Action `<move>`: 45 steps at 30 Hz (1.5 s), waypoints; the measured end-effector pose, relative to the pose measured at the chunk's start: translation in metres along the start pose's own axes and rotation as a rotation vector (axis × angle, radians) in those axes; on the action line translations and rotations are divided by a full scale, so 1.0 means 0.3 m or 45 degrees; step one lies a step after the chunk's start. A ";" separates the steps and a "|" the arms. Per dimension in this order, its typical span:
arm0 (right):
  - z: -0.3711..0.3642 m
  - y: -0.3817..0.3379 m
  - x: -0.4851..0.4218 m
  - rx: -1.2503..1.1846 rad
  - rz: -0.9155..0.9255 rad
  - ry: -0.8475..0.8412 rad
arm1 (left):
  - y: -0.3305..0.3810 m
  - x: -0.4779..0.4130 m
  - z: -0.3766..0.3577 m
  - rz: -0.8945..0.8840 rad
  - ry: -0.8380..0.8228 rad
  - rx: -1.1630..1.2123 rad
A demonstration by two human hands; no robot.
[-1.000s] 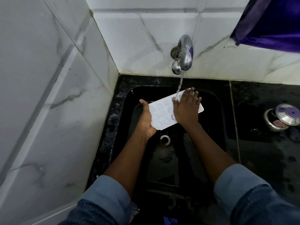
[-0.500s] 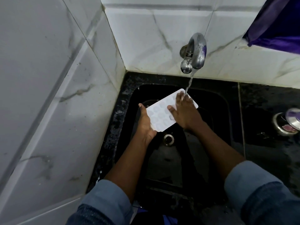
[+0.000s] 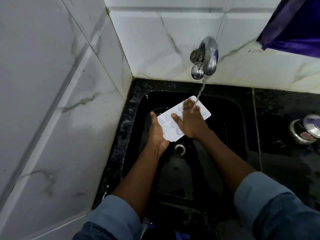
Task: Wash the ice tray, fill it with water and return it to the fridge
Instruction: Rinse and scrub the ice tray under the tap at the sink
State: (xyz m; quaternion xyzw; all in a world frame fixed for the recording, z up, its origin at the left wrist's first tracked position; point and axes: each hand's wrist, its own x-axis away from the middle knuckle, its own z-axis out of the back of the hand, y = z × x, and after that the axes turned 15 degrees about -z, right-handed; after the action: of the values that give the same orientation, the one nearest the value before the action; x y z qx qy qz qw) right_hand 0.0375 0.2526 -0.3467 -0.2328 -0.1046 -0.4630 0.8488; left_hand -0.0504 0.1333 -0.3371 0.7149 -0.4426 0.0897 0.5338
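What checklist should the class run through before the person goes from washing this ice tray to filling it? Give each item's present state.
1. Tap running: ok, water falls on the right hand and the ice tray.
2. Left hand has a grip on the tray's edge: ok.
3. Tray held over the sink: ok.
4. Tray clean: cannot tell.
5. Right hand off the tray: not ok, it lies flat on it.
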 end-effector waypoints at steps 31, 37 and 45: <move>0.080 0.118 -0.073 -0.634 -0.238 -0.107 | -0.015 -0.018 0.025 -0.063 -0.040 -0.257; 0.096 0.158 -0.089 -0.603 -0.108 -0.255 | 0.053 -0.095 0.011 0.098 -0.185 -0.189; 0.021 0.117 -0.113 -0.164 -0.022 0.021 | -0.060 -0.077 0.031 0.053 -0.346 -0.146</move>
State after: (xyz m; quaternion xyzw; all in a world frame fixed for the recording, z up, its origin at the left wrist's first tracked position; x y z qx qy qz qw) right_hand 0.0485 0.2970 -0.3651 -0.2821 -0.0698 -0.4781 0.8288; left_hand -0.0542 0.1386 -0.3673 0.6795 -0.5300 -0.0222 0.5069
